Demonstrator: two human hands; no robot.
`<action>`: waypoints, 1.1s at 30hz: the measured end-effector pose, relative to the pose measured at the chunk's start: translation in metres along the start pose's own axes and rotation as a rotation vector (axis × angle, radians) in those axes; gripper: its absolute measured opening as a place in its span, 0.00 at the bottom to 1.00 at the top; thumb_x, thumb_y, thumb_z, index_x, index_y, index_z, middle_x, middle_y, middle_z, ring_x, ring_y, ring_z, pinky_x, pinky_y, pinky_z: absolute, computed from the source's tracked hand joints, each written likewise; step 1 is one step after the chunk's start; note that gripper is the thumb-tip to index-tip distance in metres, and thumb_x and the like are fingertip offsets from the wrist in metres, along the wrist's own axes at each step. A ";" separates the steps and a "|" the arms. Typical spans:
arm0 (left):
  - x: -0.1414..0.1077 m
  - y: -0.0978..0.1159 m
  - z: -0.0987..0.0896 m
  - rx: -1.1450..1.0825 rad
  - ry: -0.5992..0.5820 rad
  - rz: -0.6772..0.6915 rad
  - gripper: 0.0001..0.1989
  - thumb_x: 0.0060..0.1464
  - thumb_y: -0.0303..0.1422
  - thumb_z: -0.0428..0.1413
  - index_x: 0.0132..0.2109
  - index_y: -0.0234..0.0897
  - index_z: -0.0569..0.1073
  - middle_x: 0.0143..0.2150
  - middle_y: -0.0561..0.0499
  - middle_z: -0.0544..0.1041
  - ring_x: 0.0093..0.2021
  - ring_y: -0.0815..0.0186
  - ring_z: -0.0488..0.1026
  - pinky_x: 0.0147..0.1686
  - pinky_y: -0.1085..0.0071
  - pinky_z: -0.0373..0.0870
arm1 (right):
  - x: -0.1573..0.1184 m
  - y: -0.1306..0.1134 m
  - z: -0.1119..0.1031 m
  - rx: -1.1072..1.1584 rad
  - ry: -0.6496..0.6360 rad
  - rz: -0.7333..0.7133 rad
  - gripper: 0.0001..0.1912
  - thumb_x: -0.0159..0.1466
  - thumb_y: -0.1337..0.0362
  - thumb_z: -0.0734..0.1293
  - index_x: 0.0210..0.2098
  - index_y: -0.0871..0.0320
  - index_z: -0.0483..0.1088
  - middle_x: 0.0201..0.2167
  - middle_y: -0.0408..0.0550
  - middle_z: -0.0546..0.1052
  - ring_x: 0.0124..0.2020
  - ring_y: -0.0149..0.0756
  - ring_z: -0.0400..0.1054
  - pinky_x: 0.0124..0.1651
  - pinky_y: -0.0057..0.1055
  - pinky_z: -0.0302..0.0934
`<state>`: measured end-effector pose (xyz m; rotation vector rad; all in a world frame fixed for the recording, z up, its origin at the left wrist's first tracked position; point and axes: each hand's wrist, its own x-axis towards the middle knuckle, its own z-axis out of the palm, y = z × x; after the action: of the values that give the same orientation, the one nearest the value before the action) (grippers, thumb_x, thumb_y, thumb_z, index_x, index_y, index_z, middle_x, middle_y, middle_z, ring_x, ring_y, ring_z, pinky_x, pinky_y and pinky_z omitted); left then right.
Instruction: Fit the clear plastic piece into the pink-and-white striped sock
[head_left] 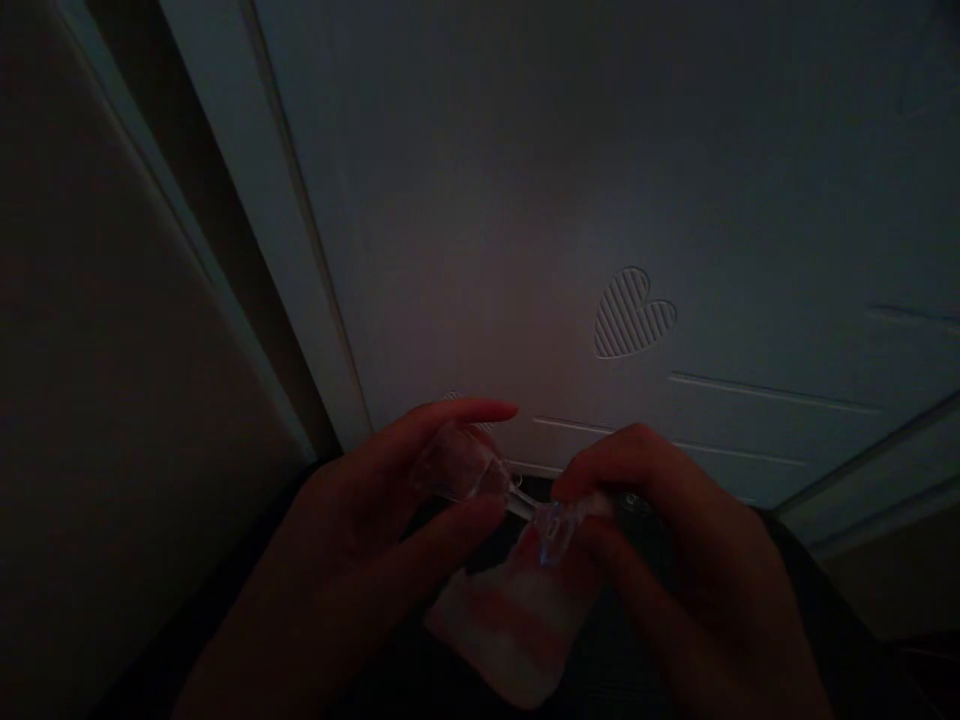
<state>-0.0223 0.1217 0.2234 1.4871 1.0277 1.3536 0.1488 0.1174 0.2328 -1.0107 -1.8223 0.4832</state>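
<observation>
In the dim head view, my left hand [375,510] is curled round a clear plastic piece [461,465], its thumb pressed against the near side. Opposite it, my right hand [667,530] pinches a second clear, shiny part [556,525] between thumb and forefinger. A thin pale strip [523,502] runs between the two plastic parts. Below the fingers hangs a white and reddish piece of tissue or cloth [517,620], its upper edge at my right fingertips. Poor light hides the exact kind of the plastic object.
A white panel [480,230] with a carved heart [634,315] and grooved lines stands close in front of my hands. To the left is a brownish surface [97,330] with a pale edge strip. Dark clothing [615,650] shows beneath my hands.
</observation>
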 end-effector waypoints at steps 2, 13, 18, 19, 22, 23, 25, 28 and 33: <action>-0.001 0.001 0.000 -0.038 0.021 -0.004 0.12 0.46 0.27 0.59 0.40 0.46 0.73 0.30 0.58 0.75 0.32 0.73 0.72 0.28 0.83 0.66 | -0.001 0.001 0.001 0.022 0.005 0.010 0.04 0.58 0.68 0.62 0.30 0.54 0.68 0.28 0.41 0.71 0.29 0.31 0.67 0.30 0.25 0.61; -0.003 0.000 -0.002 -0.091 0.190 -0.052 0.08 0.41 0.30 0.62 0.31 0.43 0.72 0.25 0.60 0.74 0.25 0.73 0.71 0.23 0.83 0.66 | -0.003 -0.003 0.007 0.091 0.054 0.004 0.08 0.55 0.71 0.66 0.32 0.50 0.67 0.27 0.36 0.73 0.29 0.28 0.69 0.30 0.22 0.64; -0.001 0.000 -0.001 -0.054 0.098 -0.007 0.08 0.39 0.28 0.63 0.29 0.42 0.73 0.25 0.59 0.75 0.27 0.72 0.72 0.26 0.81 0.67 | -0.004 -0.007 0.008 0.096 0.192 0.041 0.04 0.58 0.68 0.63 0.31 0.52 0.68 0.28 0.42 0.72 0.30 0.32 0.69 0.30 0.26 0.64; -0.001 0.000 -0.001 -0.062 0.081 -0.001 0.08 0.39 0.27 0.63 0.29 0.43 0.73 0.26 0.59 0.75 0.28 0.72 0.72 0.27 0.81 0.68 | -0.003 -0.006 0.010 0.102 0.221 0.055 0.04 0.58 0.68 0.63 0.32 0.52 0.67 0.29 0.42 0.72 0.31 0.32 0.69 0.30 0.26 0.64; 0.000 0.001 -0.001 -0.099 0.087 0.041 0.10 0.39 0.23 0.62 0.29 0.43 0.74 0.28 0.59 0.76 0.30 0.73 0.72 0.30 0.81 0.68 | -0.001 -0.002 0.015 0.123 0.260 0.108 0.06 0.59 0.68 0.61 0.35 0.52 0.66 0.32 0.43 0.73 0.31 0.32 0.69 0.29 0.26 0.64; 0.000 0.001 -0.002 -0.114 0.085 0.053 0.11 0.38 0.23 0.62 0.30 0.44 0.74 0.28 0.59 0.76 0.30 0.72 0.73 0.30 0.81 0.68 | 0.000 0.001 0.017 0.127 0.255 0.121 0.06 0.59 0.68 0.62 0.36 0.52 0.66 0.32 0.44 0.73 0.31 0.33 0.70 0.29 0.26 0.65; 0.000 0.003 -0.004 -0.133 0.058 0.041 0.11 0.37 0.23 0.62 0.29 0.43 0.75 0.28 0.58 0.76 0.30 0.71 0.73 0.29 0.81 0.69 | 0.002 0.005 0.018 0.130 0.236 0.138 0.07 0.59 0.66 0.63 0.38 0.52 0.65 0.33 0.45 0.73 0.32 0.34 0.70 0.29 0.26 0.65; -0.001 0.006 -0.007 -0.130 -0.013 -0.042 0.09 0.36 0.26 0.64 0.28 0.43 0.75 0.28 0.57 0.76 0.28 0.70 0.72 0.28 0.79 0.69 | 0.003 0.008 0.018 0.150 0.216 0.163 0.09 0.57 0.65 0.65 0.39 0.52 0.66 0.33 0.45 0.74 0.33 0.34 0.70 0.30 0.26 0.66; -0.001 0.001 -0.011 0.024 -0.095 -0.014 0.09 0.39 0.28 0.62 0.32 0.44 0.75 0.29 0.57 0.76 0.30 0.70 0.71 0.28 0.80 0.67 | 0.002 0.003 0.016 0.241 0.116 0.196 0.07 0.59 0.64 0.64 0.38 0.51 0.68 0.32 0.41 0.74 0.32 0.30 0.71 0.31 0.23 0.66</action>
<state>-0.0330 0.1216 0.2247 1.5448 0.9951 1.2522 0.1358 0.1227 0.2249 -1.0313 -1.5284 0.7294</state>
